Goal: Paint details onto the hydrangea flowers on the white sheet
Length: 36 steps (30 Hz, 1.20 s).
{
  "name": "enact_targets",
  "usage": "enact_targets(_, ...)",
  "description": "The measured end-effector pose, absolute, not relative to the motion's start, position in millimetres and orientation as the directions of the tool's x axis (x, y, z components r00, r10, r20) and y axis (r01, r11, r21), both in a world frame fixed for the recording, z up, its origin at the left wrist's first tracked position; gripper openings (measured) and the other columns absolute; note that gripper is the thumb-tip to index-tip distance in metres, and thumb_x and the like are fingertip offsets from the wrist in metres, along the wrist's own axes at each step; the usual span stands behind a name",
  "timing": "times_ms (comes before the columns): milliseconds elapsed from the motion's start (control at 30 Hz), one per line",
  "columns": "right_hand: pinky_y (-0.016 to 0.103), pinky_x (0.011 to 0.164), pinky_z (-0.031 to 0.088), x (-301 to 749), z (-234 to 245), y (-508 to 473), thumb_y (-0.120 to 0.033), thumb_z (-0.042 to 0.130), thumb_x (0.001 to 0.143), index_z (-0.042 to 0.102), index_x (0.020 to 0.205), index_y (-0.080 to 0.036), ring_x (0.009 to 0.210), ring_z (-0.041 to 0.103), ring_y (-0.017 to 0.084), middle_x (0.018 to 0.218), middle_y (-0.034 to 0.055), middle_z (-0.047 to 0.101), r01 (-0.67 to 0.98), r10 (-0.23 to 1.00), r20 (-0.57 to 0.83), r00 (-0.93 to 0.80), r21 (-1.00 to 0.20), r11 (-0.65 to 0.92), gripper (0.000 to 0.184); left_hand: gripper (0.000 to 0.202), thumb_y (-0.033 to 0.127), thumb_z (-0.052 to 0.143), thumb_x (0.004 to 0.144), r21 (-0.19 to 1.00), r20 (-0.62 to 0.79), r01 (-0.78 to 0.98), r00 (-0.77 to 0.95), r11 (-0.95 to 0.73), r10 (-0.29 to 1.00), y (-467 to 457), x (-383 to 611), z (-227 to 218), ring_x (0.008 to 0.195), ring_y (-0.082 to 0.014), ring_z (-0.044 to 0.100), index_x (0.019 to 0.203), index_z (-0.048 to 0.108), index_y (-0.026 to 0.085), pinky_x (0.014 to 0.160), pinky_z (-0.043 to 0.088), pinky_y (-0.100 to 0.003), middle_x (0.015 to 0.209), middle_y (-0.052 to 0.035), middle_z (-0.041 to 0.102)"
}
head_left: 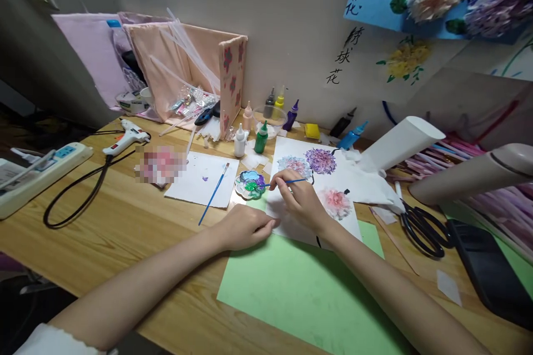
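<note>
My right hand grips a thin blue paintbrush, its tip over the green paint in a small flower-shaped palette. Under that hand lies a white sheet with pale blue, purple and pink flower heads and short black strokes. My left hand rests at the sheet's left edge, fingers curled under and thumb toward the right; nothing shows in it. A second paintbrush lies across another white paper on the left.
Paint bottles, among them green and white, stand behind the palette. On the left are a glue gun and a power strip. Black-handled scissors and a phone lie right. Green paper lies in front.
</note>
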State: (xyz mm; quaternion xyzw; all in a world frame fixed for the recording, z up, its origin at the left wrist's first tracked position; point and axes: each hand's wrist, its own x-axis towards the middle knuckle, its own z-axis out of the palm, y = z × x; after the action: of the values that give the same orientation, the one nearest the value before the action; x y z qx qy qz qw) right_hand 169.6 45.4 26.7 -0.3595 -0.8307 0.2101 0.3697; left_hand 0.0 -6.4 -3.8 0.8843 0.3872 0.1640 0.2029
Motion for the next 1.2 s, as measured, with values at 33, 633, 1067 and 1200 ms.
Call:
enact_targets(33, 0.033, 0.072, 0.044, 170, 26, 45, -0.026, 0.035, 0.097, 0.055, 0.085, -0.022, 0.077, 0.058, 0.018, 0.078, 0.003, 0.063, 0.443, 0.757, 0.47, -0.453, -0.618, 0.649, 0.024, 0.039, 0.029, 0.038, 0.098, 0.48, 0.139, 0.619, 0.646, -0.621, 0.751, -6, 0, -4, 0.059, -0.0126, 0.057, 0.073, 0.066, 0.016, 0.055, 0.027, -0.026, 0.07, -0.0031, 0.07)
enact_targets(633, 0.029, 0.062, 0.04, 262, 38, 58, -0.034, 0.037, 0.096, 0.055, 0.072, -0.02, 0.062, 0.053, 0.013, 0.066, 0.0, 0.055, 0.419, 0.887, 0.453, -0.09, -0.791, 0.446, 0.034, 0.043, 0.033, 0.034, 0.1, 0.537, 0.082, 0.608, 0.652, -0.584, 0.754, -3, -1, -2, 0.058, -0.0119, 0.057, 0.085, 0.07, 0.015, 0.057, 0.03, -0.026, 0.068, -0.0028, 0.067)
enact_targets(1067, 0.028, 0.064, 0.039, 257, 32, 58, -0.034, 0.037, 0.096, 0.055, 0.073, -0.02, 0.064, 0.054, 0.013, 0.065, -0.0002, 0.056, 0.406, 0.91, 0.395, -0.127, -0.816, 0.411, 0.033, 0.045, 0.032, 0.03, 0.1, 0.54, 0.076, 0.592, 0.674, -0.598, 0.735, -3, -1, 1, 0.058, -0.012, 0.056, 0.092, 0.071, 0.014, 0.056, 0.03, -0.025, 0.067, -0.0027, 0.066)
enact_targets(1200, 0.028, 0.064, 0.039, 258, 33, 59, -0.035, 0.038, 0.096, 0.056, 0.073, -0.02, 0.064, 0.054, 0.014, 0.066, 0.0004, 0.057, 0.416, 0.91, 0.385, -0.153, -0.811, 0.412, 0.033, 0.045, 0.031, 0.03, 0.1, 0.536, 0.075, 0.595, 0.674, -0.6, 0.735, -3, -1, 0, 0.059, -0.0121, 0.056, 0.094, 0.071, 0.014, 0.056, 0.03, -0.025, 0.067, -0.0027, 0.066)
